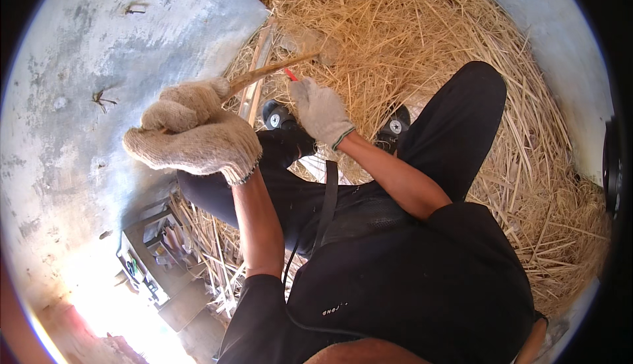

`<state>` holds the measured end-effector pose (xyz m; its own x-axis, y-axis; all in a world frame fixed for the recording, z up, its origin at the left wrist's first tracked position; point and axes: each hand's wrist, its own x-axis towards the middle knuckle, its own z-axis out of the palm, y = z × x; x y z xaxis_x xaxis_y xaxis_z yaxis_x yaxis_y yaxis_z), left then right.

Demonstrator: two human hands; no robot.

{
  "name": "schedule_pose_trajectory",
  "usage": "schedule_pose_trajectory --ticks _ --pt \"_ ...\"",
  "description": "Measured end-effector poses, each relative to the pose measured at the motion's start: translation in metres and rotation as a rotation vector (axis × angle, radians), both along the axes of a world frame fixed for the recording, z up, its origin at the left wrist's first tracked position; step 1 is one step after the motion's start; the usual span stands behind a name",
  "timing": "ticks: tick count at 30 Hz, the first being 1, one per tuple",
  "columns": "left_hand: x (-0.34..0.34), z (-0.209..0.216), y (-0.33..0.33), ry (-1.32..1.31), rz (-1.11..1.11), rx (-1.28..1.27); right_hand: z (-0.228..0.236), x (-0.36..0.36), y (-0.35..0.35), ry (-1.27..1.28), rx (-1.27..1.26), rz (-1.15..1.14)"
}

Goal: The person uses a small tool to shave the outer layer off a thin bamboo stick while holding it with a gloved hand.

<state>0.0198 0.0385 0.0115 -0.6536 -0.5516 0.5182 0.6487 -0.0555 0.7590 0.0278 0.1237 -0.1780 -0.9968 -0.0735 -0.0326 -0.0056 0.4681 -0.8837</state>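
Note:
My left hand (pixel 198 126), in a beige knitted work glove, is raised at the left and closed around a brown stick (pixel 273 68). The stick points away to the upper right, its far end thin against the straw-coloured shavings. To the right of it and a little lower, my right hand (pixel 321 110) wears a similar glove with a green-edged cuff. Its fingers are closed on a small thing with a red end (pixel 290 74), which pokes out near the stick; the rest of that thing is hidden in the glove.
Long straw-like shavings (pixel 409 28) cover the floor ahead and along the right. A bluish, worn wall (pixel 119 47) rises close on the left, another wall (pixel 547 41) at the right. Beside my left leg stands an open wooden box (pixel 155 258) with small items. My bent legs frame the work spot.

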Motion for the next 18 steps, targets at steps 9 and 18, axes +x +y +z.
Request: schedule_pose_trajectory --ticks 9,18 --pt "0.0 -0.001 0.006 -0.003 0.074 0.069 -0.054 -0.008 -0.007 -0.066 0.082 -0.048" --pt "-0.001 -0.001 0.017 0.009 0.159 0.076 -0.033 -0.009 -0.007 -0.06 -0.028 -0.033"
